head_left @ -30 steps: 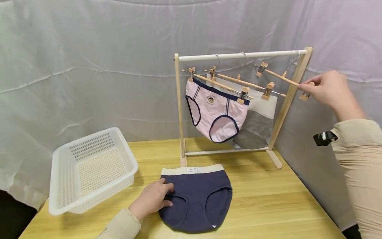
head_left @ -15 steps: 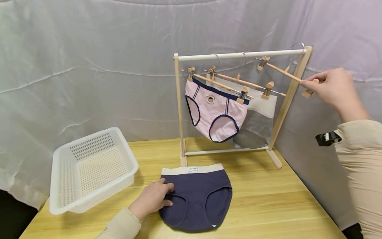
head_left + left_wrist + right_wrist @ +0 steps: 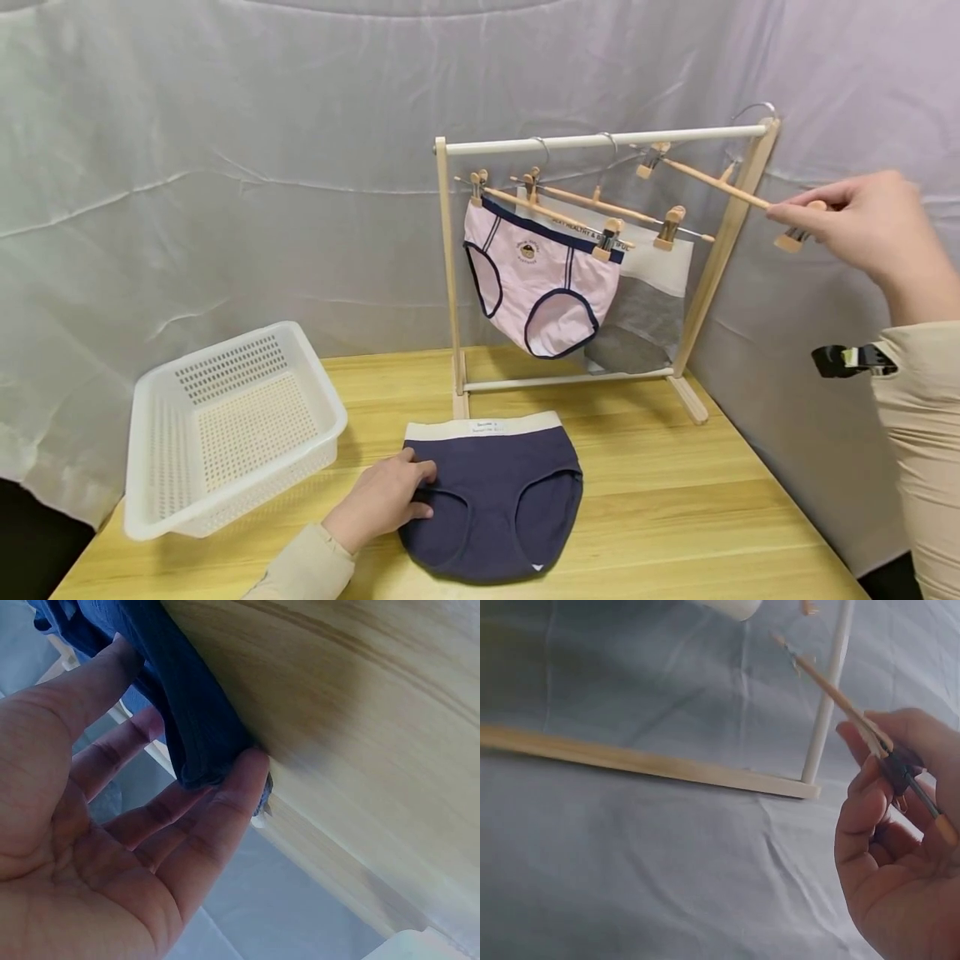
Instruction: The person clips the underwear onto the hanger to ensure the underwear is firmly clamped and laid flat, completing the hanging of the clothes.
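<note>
Dark navy briefs with a cream waistband and a small label lie flat on the table. My left hand rests at their left edge, relaxed fingertips touching the fabric; its palm side shows in the left wrist view. High on the right, my right hand pinches one end of a wooden clip hanger, which carries nothing in its clips. The hanger's hook rises above the right end of the rack's white rod. In the right wrist view, thumb and fingers hold the hanger's bar near a clip.
On the wooden rack, pink briefs with navy trim hang from one clip hanger. Grey-and-white briefs hang behind them on another. A white plastic basket stands on the table at left. Grey cloth walls the back and right.
My right hand has moved rightward with the hanger, and its hook has risen from the rod to above it. The left hand and navy briefs have stayed in place.
</note>
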Demonstrator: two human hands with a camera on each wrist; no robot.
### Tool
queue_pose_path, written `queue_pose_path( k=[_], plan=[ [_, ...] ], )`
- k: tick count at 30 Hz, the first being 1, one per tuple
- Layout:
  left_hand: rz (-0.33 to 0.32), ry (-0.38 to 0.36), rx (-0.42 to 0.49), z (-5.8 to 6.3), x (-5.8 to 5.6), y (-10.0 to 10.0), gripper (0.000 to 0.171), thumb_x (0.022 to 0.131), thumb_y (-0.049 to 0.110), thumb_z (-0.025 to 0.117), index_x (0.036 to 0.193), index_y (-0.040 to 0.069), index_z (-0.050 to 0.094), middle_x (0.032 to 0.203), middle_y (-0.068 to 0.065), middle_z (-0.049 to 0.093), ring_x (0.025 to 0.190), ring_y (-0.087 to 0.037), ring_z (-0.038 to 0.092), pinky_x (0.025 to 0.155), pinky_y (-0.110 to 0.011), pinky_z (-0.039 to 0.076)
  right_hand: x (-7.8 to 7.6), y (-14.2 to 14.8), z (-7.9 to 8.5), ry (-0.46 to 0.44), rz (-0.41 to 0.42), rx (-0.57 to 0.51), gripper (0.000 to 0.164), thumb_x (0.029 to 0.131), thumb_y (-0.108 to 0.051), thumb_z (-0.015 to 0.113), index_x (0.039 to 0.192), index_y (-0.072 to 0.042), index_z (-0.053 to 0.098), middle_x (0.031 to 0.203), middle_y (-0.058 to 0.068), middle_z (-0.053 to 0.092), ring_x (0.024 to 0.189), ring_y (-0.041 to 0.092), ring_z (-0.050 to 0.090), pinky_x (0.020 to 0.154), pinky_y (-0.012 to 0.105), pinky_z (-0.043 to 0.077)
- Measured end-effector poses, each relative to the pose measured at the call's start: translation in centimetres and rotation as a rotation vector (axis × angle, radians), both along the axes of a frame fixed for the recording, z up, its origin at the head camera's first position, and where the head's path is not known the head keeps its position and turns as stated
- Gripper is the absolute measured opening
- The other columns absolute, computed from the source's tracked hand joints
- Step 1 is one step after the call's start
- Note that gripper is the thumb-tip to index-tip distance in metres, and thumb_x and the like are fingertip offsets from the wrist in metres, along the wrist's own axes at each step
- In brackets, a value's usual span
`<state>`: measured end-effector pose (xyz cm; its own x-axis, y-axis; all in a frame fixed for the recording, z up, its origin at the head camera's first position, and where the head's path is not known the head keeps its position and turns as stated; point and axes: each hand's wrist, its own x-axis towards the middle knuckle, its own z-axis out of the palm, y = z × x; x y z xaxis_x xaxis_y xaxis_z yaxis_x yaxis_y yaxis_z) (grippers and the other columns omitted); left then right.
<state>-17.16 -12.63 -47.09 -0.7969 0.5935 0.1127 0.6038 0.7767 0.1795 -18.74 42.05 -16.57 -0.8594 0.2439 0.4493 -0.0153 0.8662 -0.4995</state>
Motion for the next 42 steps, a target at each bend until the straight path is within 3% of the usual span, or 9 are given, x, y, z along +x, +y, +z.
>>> queue_pose_path(
  k=[6, 13, 19, 26, 31, 35, 38, 42],
  plan=[
    [-0.008, -0.004, 0.001, 0.0, 0.0, 0.0, 0.038, 0.078, 0.033, 0.096, 0.1, 0.017, 0.07, 0.091, 0.0, 0.057, 0.072, -0.015, 0.057, 0.062, -0.034, 0.051, 0.8, 0.6, -0.2, 0.006, 0.026, -0.047, 0.023, 0.095, -0.045, 0.08, 0.073, -0.052, 0.077, 0.059, -0.029, 0.062, 0.075, 0.003, 0.043, 0.064, 0.028, 0.03],
    [-0.015, 0.009, 0.002, 0.0, -0.1, -0.1, 0.038, 0.078, 0.034, 0.096, 0.099, 0.017, 0.07, 0.091, 0.001, 0.058, 0.073, -0.014, 0.057, 0.062, -0.034, 0.051, 1.7, 1.1, -0.3, 0.051, 0.067, -0.086, 0.025, 0.094, -0.037, 0.084, 0.074, -0.049, 0.079, 0.055, -0.02, 0.061, 0.062, 0.005, 0.047, 0.056, 0.028, 0.03],
    [-0.015, 0.016, 0.004, -0.1, 0.0, -0.2, 0.038, 0.077, 0.034, 0.097, 0.098, 0.017, 0.07, 0.09, 0.001, 0.057, 0.072, -0.013, 0.056, 0.061, -0.033, 0.051, 2.3, 1.2, -0.1, 0.047, 0.098, -0.134, 0.019, 0.095, -0.031, 0.084, 0.08, -0.044, 0.083, 0.059, -0.021, 0.062, 0.066, 0.006, 0.05, 0.059, 0.025, 0.035],
    [-0.027, 0.038, 0.006, -0.2, 0.0, -0.2, 0.038, 0.077, 0.034, 0.097, 0.097, 0.017, 0.069, 0.089, 0.002, 0.056, 0.071, -0.012, 0.055, 0.06, -0.032, 0.049, 2.9, 1.9, 0.4, 0.058, 0.15, -0.099, 0.04, 0.101, -0.022, 0.077, 0.079, -0.056, 0.075, 0.057, -0.018, 0.057, 0.068, 0.002, 0.048, 0.059, 0.019, 0.037],
    [-0.03, 0.053, 0.011, -0.3, -0.1, -0.2, 0.039, 0.076, 0.035, 0.097, 0.096, 0.018, 0.069, 0.089, 0.003, 0.056, 0.071, -0.012, 0.055, 0.059, -0.032, 0.049, 3.0, 2.7, 0.4, 0.06, 0.214, -0.111, 0.025, 0.102, -0.017, 0.075, 0.092, -0.037, 0.086, 0.07, -0.032, 0.068, 0.071, -0.001, 0.051, 0.058, 0.017, 0.041],
    [-0.029, 0.046, 0.009, -0.2, -0.1, -0.2, 0.039, 0.077, 0.035, 0.097, 0.097, 0.018, 0.069, 0.089, 0.003, 0.056, 0.071, -0.012, 0.055, 0.059, -0.032, 0.049, 3.2, 2.8, 0.4, 0.043, 0.247, -0.096, 0.02, 0.103, -0.015, 0.073, 0.099, -0.028, 0.088, 0.08, -0.035, 0.07, 0.071, 0.001, 0.054, 0.058, 0.018, 0.042],
    [-0.031, 0.047, 0.008, -0.3, -0.2, -0.2, 0.038, 0.077, 0.035, 0.097, 0.097, 0.018, 0.069, 0.089, 0.003, 0.056, 0.071, -0.012, 0.055, 0.06, -0.032, 0.049, 3.4, 2.4, 0.5, 0.043, 0.252, -0.071, 0.019, 0.103, -0.015, 0.074, 0.1, -0.027, 0.088, 0.078, -0.031, 0.069, 0.069, 0.005, 0.05, 0.058, 0.019, 0.041],
    [-0.042, 0.05, 0.009, -0.4, -0.3, -0.3, 0.039, 0.077, 0.036, 0.096, 0.097, 0.018, 0.069, 0.089, 0.003, 0.056, 0.071, -0.011, 0.054, 0.06, -0.031, 0.048, 3.8, 1.3, 0.4, 0.051, 0.275, -0.072, 0.017, 0.1, -0.013, 0.078, 0.096, -0.025, 0.088, 0.063, -0.019, 0.06, 0.067, 0.01, 0.04, 0.057, 0.025, 0.031]
  ],
)
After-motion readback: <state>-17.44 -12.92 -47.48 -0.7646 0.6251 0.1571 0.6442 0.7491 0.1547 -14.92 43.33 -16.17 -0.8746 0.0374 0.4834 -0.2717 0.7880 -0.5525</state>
